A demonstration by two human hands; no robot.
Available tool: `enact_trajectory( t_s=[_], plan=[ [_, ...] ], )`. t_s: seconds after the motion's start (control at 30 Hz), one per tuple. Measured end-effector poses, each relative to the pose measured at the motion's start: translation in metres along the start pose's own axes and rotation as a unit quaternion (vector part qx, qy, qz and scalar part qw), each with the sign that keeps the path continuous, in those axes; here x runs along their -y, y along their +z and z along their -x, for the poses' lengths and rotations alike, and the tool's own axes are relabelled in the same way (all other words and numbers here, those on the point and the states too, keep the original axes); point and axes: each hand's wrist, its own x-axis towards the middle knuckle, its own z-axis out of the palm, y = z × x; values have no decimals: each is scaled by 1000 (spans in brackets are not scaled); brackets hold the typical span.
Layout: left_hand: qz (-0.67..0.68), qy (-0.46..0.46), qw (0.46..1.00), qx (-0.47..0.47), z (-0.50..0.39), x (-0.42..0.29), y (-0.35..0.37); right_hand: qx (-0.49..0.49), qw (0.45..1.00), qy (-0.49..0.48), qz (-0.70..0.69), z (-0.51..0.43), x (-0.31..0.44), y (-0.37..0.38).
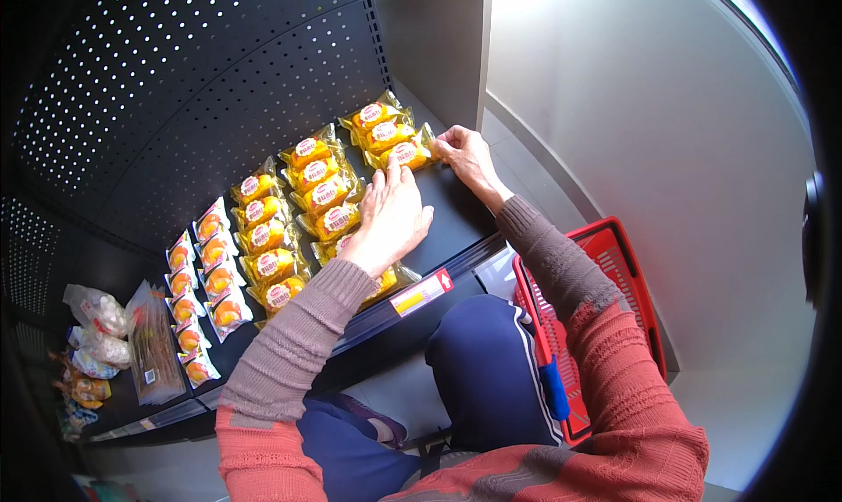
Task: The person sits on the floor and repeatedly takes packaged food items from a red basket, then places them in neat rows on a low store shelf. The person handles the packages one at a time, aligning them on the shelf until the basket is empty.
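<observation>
A yellow-wrapped bread packet (402,154) lies at the front of the rightmost row on the dark shelf (454,203). My right hand (468,160) pinches the clear right end of its wrapper between thumb and fingers. Across the packet's front edge rests a fingertip of my left hand (393,216), palm down with the thumb spread and nothing held. Two similar packets lie behind this one, the nearer being a yellow packet (387,132). To the left runs a longer row of yellow packets (327,191), its front part partly hidden by my left hand and forearm.
Further left are another row of yellow packets (266,234), white-wrapped packets (220,280), flat clear packages (152,344) and bagged goods (99,324). A price label (422,293) lines the shelf edge. The red shopping basket (615,239) stands right of my knee, near a pale wall (658,120).
</observation>
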Motion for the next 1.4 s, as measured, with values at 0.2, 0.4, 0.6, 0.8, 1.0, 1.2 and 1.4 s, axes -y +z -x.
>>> enact_trajectory(
  t_s=[0.2, 0.4, 0.6, 0.8, 1.0, 1.2, 1.4],
  plan=[
    [-5, 1, 1000, -2, 3, 0, -2, 41, 998, -1, 37, 4, 6, -4],
    [-31, -7, 999, 16, 5, -1, -6, 75, 994, 5, 79, 4, 15, -8],
    [-42, -3, 999, 11, 3, -4, -4, 22, 995, -17, 92, -25, 14, -4],
    [-90, 12, 996, 20, 3, -1, -1, 45, 994, 10, 102, -53, 26, 13],
    [-141, 21, 990, 1, 2, 0, 6, 52, 993, -1, 107, -69, 28, 21],
    [-169, 16, 985, -3, -1, -1, 8, 46, 995, 1, 93, -69, 27, 25],
    [-177, 8, 984, -2, -4, -4, 8, 74, 996, 8, 51, -61, 18, 14]
  ],
)
